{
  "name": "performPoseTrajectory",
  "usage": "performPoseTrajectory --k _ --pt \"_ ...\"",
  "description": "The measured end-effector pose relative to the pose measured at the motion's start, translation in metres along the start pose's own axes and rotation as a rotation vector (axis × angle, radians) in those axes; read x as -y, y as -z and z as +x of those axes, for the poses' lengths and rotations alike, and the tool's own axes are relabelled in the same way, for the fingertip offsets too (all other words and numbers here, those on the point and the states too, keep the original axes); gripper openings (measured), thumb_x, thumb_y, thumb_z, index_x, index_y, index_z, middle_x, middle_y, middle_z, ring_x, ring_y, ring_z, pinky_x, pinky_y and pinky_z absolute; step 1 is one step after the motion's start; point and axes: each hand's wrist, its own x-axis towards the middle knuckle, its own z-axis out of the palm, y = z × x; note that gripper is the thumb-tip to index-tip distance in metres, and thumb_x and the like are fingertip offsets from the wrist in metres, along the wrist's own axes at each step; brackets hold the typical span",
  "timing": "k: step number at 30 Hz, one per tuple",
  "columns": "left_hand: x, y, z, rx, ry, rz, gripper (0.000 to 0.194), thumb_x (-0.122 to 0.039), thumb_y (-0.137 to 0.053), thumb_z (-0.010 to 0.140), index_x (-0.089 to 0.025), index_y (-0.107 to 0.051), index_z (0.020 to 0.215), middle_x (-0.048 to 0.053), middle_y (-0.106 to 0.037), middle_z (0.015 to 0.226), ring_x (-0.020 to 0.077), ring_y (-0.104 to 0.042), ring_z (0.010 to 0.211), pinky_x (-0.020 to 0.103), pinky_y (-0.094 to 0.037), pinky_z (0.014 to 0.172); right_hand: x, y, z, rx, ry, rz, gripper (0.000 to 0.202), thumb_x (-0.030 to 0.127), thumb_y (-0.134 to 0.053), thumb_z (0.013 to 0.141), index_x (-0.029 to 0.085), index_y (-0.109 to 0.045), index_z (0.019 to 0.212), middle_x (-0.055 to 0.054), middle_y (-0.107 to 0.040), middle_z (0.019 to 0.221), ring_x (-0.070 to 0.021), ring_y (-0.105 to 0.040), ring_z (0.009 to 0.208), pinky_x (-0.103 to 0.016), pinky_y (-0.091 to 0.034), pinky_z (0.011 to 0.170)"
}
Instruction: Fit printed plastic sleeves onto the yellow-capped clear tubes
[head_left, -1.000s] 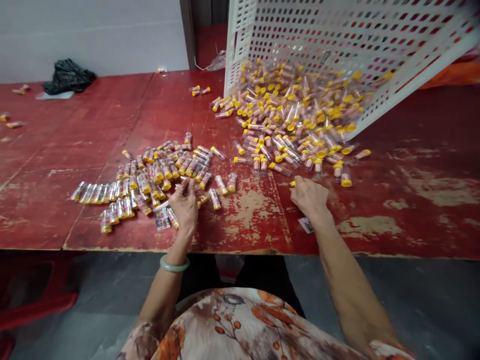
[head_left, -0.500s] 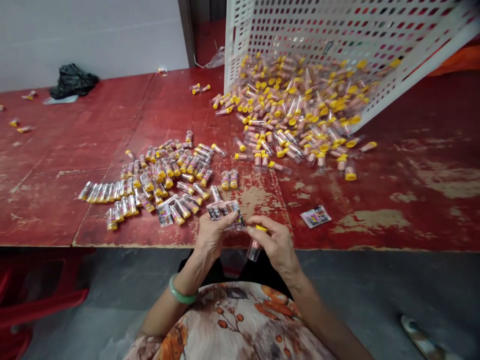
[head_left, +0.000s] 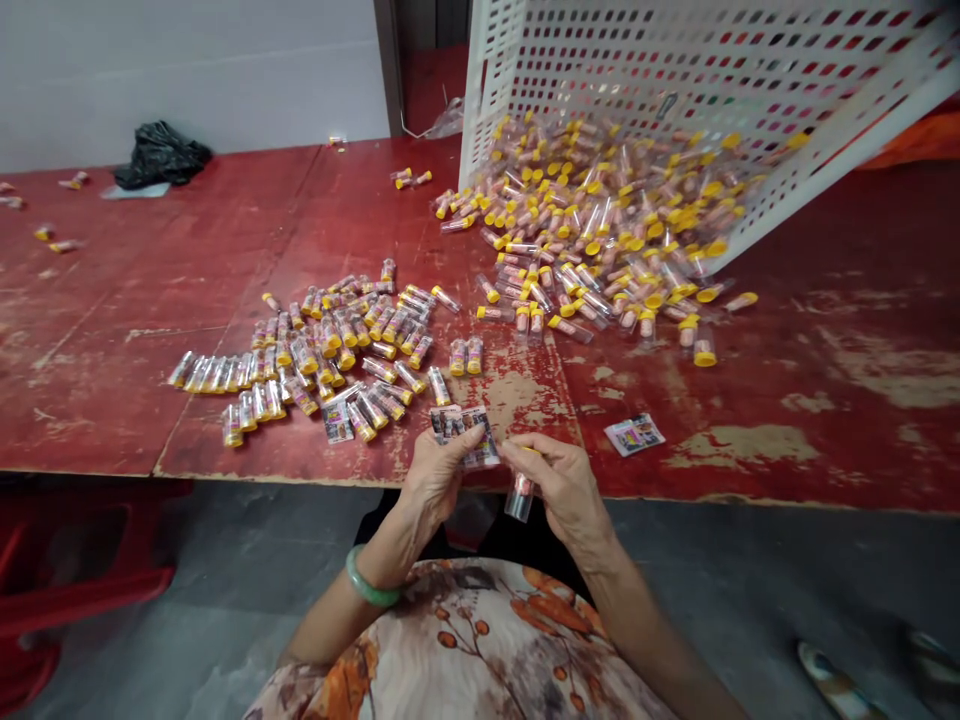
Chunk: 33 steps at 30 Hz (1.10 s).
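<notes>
Near the table's front edge, my left hand (head_left: 437, 468) pinches several small printed labels (head_left: 471, 430) fanned out under the thumb. Close beside it, my right hand (head_left: 553, 478) grips a clear plastic tube (head_left: 519, 497) with a yellow cap, its clear end pointing down past the table edge. The right fingertips reach the right edge of the labels; whether they hold one is too small to tell. Left of my hands lie many capped tubes (head_left: 330, 345) with dark printed labels inside, some lined up in rows. One label (head_left: 337, 421) lies among them.
A white perforated basket (head_left: 480, 100) lies tipped at the back right, with a heap of yellow-capped tubes (head_left: 600, 230) spilling out. Another stack of labels (head_left: 634, 435) lies to the right. A black plastic bag (head_left: 161, 155) sits back left. Red stools (head_left: 90, 590) stand below left.
The view has shifted slightly, so the table's contents appear a little further right. The labels in my left hand look more spread. Both hands keep their holds.
</notes>
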Motion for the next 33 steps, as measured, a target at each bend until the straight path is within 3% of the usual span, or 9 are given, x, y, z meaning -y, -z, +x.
performPoseTrajectory --k 7,14,19,23,27,33 --pt "0.008 0.004 0.002 -0.013 -0.054 0.014 0.035 -0.022 -0.086 0.050 -0.011 -0.067 0.077 0.003 -0.068 0.073 0.0126 -0.061 0.063 0.026 -0.049 0.066 0.002 -0.006 0.000 -0.033 0.092 -0.217 0.018 0.033 -0.068 0.065 0.016 -0.063 0.061 0.004 -0.049 0.046 -0.0079 -0.042 0.045 -0.021 -0.032 0.045" --pt "0.005 0.005 0.002 0.059 0.136 -0.027 0.033 -0.023 -0.086 0.051 -0.010 -0.068 0.076 0.004 -0.068 0.070 0.0132 -0.062 0.059 0.026 -0.051 0.062 0.001 0.002 0.012 0.020 0.011 -0.145 0.021 0.036 -0.067 0.066 0.016 -0.064 0.063 0.004 -0.048 0.047 -0.0073 -0.039 0.041 -0.021 -0.030 0.039" --pt "0.002 0.003 0.002 -0.002 0.125 -0.005 0.038 -0.021 -0.087 0.047 -0.010 -0.068 0.077 0.005 -0.069 0.071 0.0163 -0.063 0.058 0.031 -0.053 0.061 0.009 0.008 0.016 0.049 -0.010 -0.159 0.025 0.040 -0.069 0.065 0.017 -0.063 0.061 0.004 -0.046 0.045 -0.0080 -0.039 0.039 -0.021 -0.029 0.037" --pt "0.003 0.002 0.004 -0.056 0.048 -0.047 0.042 -0.016 -0.087 0.045 -0.011 -0.068 0.081 0.005 -0.071 0.076 0.0160 -0.065 0.063 0.031 -0.054 0.068 0.009 0.025 0.010 -0.015 0.039 -0.077 0.024 0.040 -0.072 0.068 0.017 -0.066 0.074 0.003 -0.053 0.056 -0.0081 -0.046 0.047 -0.020 -0.036 0.042" --pt "0.004 0.001 0.006 -0.012 0.117 -0.104 0.040 -0.015 -0.085 0.051 -0.010 -0.068 0.087 0.008 -0.072 0.085 0.0180 -0.067 0.071 0.032 -0.055 0.072 0.007 0.041 -0.001 0.020 0.036 0.101 0.026 0.039 -0.072 0.070 0.018 -0.065 0.084 0.000 -0.060 0.067 -0.0087 -0.050 0.052 -0.018 -0.034 0.042" --pt "0.002 -0.001 0.004 -0.012 0.193 -0.152 0.029 -0.014 -0.083 0.054 -0.012 -0.066 0.077 0.003 -0.069 0.075 0.0136 -0.064 0.062 0.026 -0.054 0.058 0.006 0.040 -0.012 0.100 0.147 0.168 0.022 0.034 -0.068 0.076 0.020 -0.062 0.092 -0.003 -0.062 0.087 -0.0099 -0.055 0.058 -0.023 -0.046 0.051"
